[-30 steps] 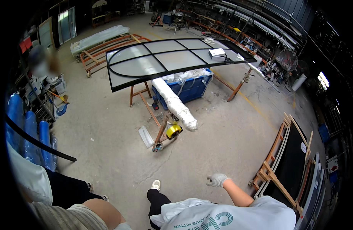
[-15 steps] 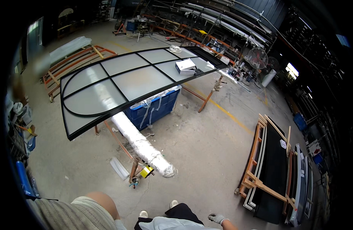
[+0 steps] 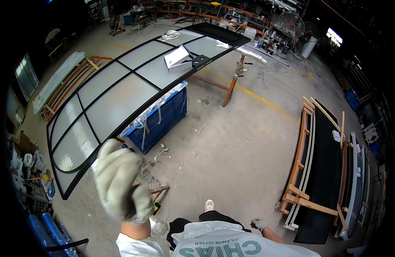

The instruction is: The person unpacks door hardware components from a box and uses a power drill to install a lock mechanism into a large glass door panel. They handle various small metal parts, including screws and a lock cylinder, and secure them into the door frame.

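My left hand (image 3: 120, 184), in a pale knit glove, is raised close in front of me. Motion smears its fingers, and I cannot make out anything in them. Behind it, a large black-framed panel (image 3: 116, 88) with frosted panes and a curved bar lies on supports; whether the hand touches its near edge is unclear. An opened white box (image 3: 178, 60) rests on the panel beside a black part (image 3: 199, 61) with round recesses. Down at my right side hangs my right hand (image 3: 259, 224), gloved in grey, its fingers loosely apart and holding nothing visible.
Below the panel stands a blue bin (image 3: 159, 122) with plastic wrap in it. An orange trestle leg (image 3: 233, 88) supports the far end. Framed panels (image 3: 321, 171) lean on a wooden-barred rack at right. Blue rolls (image 3: 54, 231) lie at lower left.
My view has shifted, so the panel appears farther left. The gloved left hand has come up into the middle left. A striped, cloth-like shape at lower left is gone from view.
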`<state>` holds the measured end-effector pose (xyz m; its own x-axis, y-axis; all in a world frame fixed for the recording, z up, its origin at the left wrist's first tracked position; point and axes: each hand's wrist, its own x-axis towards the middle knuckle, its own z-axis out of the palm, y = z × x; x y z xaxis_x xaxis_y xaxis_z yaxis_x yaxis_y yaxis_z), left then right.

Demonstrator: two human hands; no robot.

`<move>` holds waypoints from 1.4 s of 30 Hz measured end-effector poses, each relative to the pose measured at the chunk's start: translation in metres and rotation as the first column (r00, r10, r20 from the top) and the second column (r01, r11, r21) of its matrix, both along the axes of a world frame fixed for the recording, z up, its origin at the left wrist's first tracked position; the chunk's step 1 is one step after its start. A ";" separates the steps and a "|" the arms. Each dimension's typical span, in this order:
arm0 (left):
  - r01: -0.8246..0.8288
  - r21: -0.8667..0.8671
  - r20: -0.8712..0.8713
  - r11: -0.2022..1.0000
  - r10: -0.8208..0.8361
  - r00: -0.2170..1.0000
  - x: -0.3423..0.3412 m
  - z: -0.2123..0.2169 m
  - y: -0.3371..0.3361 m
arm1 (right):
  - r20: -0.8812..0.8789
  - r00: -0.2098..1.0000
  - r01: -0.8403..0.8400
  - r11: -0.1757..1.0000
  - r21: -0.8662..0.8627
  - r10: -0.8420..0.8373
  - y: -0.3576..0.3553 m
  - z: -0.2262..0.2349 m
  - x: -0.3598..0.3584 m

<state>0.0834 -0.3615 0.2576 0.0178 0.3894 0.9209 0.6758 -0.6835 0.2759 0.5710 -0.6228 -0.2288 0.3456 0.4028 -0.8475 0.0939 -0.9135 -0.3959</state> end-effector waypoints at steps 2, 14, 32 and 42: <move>0.038 -0.324 -0.093 0.945 -0.072 0.993 0.019 -0.037 0.034 | 0.038 0.996 -0.081 0.989 0.124 0.077 0.098 -0.036 0.035; -0.289 -0.819 -0.164 0.495 0.282 0.945 -0.019 -0.250 0.156 | 0.224 0.623 -0.770 0.536 0.348 0.749 0.525 0.037 -0.092; 0.015 -0.831 -0.039 0.556 -0.084 0.996 0.078 -0.250 0.705 | 0.006 0.900 -0.376 0.770 0.515 0.435 0.853 0.074 -0.058; -0.760 -0.613 -0.328 0.217 0.804 0.495 -0.017 -0.259 0.714 | 0.187 0.592 -0.562 0.236 0.793 0.784 1.142 0.191 -0.134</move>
